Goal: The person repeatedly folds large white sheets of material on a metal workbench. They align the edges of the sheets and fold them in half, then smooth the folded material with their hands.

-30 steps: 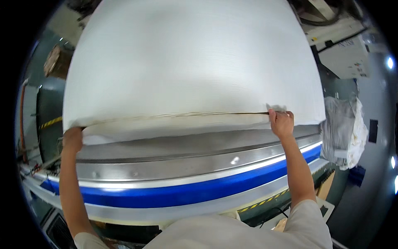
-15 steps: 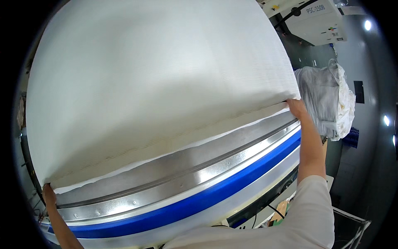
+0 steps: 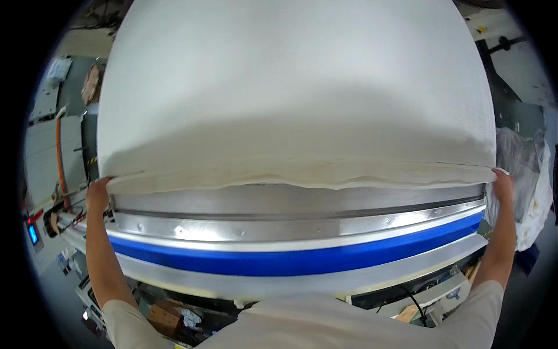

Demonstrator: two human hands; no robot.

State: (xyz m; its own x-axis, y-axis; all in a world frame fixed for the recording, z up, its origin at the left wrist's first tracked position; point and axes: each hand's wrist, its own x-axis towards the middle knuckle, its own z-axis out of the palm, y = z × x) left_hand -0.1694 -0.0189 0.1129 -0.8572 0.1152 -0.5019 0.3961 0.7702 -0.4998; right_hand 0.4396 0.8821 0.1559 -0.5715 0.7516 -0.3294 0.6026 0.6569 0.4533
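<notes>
White fabric sheet (image 3: 290,87) at the centre of everything, spread wide and smooth from 12 o'clock down to the middle, near border turned into a creased double band running from 9 o'clock to 3 o'clock. At 9 o'clock, left hand (image 3: 97,195) on the near-left corner, fingers narrow and closed on the cloth, fingertips mostly hidden at the fold. At 3 o'clock, right hand (image 3: 503,186) likewise on the near-right corner, fingers curled in a close grip over the border; cannot tell how far beneath. Wavy lower edge between both hands, sagging a little towards 6 o'clock, above a dull grey metal plate (image 3: 290,199). Further towards 6 o'clock, in order: shiny riveted metal strip (image 3: 279,230), bright blue band (image 3: 290,263), pale rail (image 3: 302,284). Just beyond the right hand at 3 o'clock, translucent plastic-wrapped bundle (image 3: 526,186). Near 9 o'clock, upright orange pipe (image 3: 60,163); lower, between 8 and 9 o'clock, small lit blue screen (image 3: 32,234). At 7 o'clock, brown cardboard box (image 3: 164,319) beneath the rail; between 4 and 5 o'clock, black cable (image 3: 418,305)
</notes>
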